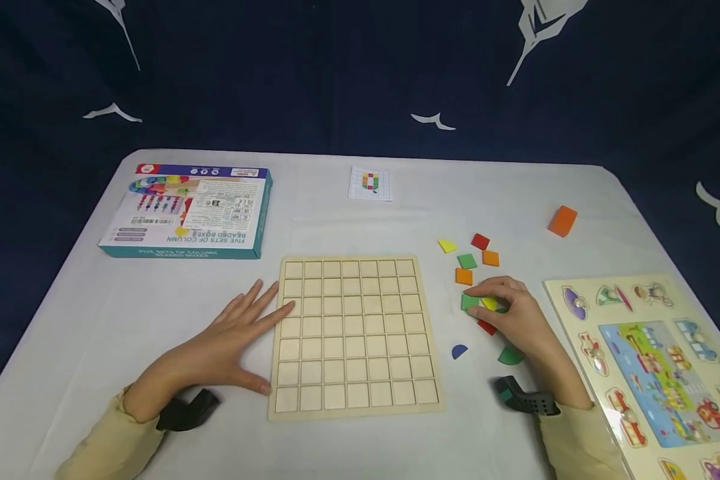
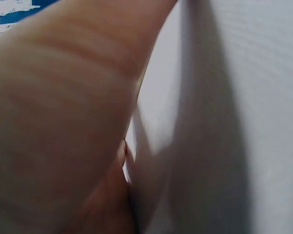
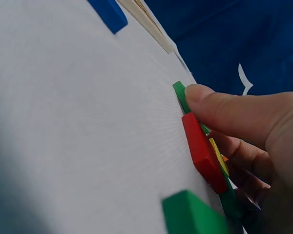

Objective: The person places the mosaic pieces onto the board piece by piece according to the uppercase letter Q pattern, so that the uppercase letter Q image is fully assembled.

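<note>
Pale yellow sleeves point(image 1: 105, 440) reach in from the near edge of the bench point(image 1: 336, 453), each wrist carrying a black device point(image 1: 189, 410). On one side the left hand point(image 1: 228, 343) lies with its fingers straight and spread, index fingertip over the left rim of a wooden grid board point(image 1: 356, 415) and thumb against that rim lower down. The right hand point(image 1: 516, 320) pinches a green square point(image 1: 468, 302) between thumb and forefinger — the square is on the bench, to the right of the board, at the near end of a loose cluster. Partly under that hand are a yellow piece point(image 1: 489, 303) and a red piece point(image 1: 487, 327); nearer lie a blue half-disc point(image 1: 459, 351) and a green rounded piece point(image 1: 511, 355). Farther off come two orange squares point(image 1: 490, 258), a green rhombus point(image 1: 467, 261), a red square point(image 1: 481, 241) and a yellow shape point(image 1: 447, 246). Around all this sit a picture puzzle point(image 1: 666, 387) at right, an orange block point(image 1: 563, 221) beyond it, a small pattern card point(image 1: 369, 183) at the back — and a printed box point(image 1: 186, 213) at left.
</note>
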`<state>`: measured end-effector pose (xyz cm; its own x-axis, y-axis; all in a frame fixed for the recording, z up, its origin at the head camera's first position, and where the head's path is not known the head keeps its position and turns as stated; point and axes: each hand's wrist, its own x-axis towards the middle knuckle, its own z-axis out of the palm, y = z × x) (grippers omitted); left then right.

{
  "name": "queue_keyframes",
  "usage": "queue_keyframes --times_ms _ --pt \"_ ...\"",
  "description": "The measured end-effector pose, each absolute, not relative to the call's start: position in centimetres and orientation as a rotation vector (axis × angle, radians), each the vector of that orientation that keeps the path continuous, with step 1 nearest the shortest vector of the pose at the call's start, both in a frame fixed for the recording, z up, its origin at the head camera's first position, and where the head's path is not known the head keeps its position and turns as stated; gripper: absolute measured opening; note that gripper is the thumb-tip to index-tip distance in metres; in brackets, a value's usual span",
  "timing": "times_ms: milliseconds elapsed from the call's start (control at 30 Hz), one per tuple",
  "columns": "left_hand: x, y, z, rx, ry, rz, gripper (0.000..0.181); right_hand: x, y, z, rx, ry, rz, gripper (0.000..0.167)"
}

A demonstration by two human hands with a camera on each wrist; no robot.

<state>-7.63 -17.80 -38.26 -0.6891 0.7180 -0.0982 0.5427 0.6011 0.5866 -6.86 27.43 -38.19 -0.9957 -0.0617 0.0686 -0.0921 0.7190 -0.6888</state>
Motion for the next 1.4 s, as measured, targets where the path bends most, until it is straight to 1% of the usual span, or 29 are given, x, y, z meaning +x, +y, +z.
queue_keyframes --times_ms 100,467,700,767,933,1033,1200,1300,1400 --pt "-7.8 -17.7 -38.2 1.016 2.522 0.753 0.120 -7.1 27.4 -38.2 0.134 -2.864 1.138 0.024" --pt "-7.6 -17.8 -38.3 1.021 2.523 0.769 0.120 -6.9 27.0 -38.6 0.077 -2.831 1.225 0.024" --pt "-7.3 -17.8 -38.3 1.000 2.518 0.771 0.120 -7.0 26.3 -37.9 0.007 -2.779 1.234 0.014" --pt "-7.4 -17.8 -38.3 1.005 2.522 0.762 0.120 -7.2 26.1 -37.4 -0.015 -2.742 1.231 0.014" --pt "-7.7 -17.7 -38.2 1.011 2.535 0.743 0.120 -8.6 25.6 -36.9 0.084 -2.615 1.221 0.013" --pt "-7.8 -17.6 -38.1 1.011 2.539 0.744 0.120 -9.2 24.4 -36.3 0.158 -2.559 1.374 0.015" --pt "-7.7 -17.4 -38.2 1.022 2.550 0.748 0.120 -9.2 20.6 -34.1 0.209 -2.501 1.802 0.018" --pt "-7.6 -17.2 -38.3 1.016 2.559 0.751 0.119 -9.5 19.2 -34.6 0.191 -2.505 1.984 0.018" --pt "-7.6 -17.0 -38.3 1.005 2.566 0.752 0.120 -9.8 18.1 -35.5 0.191 -2.544 2.075 0.018"
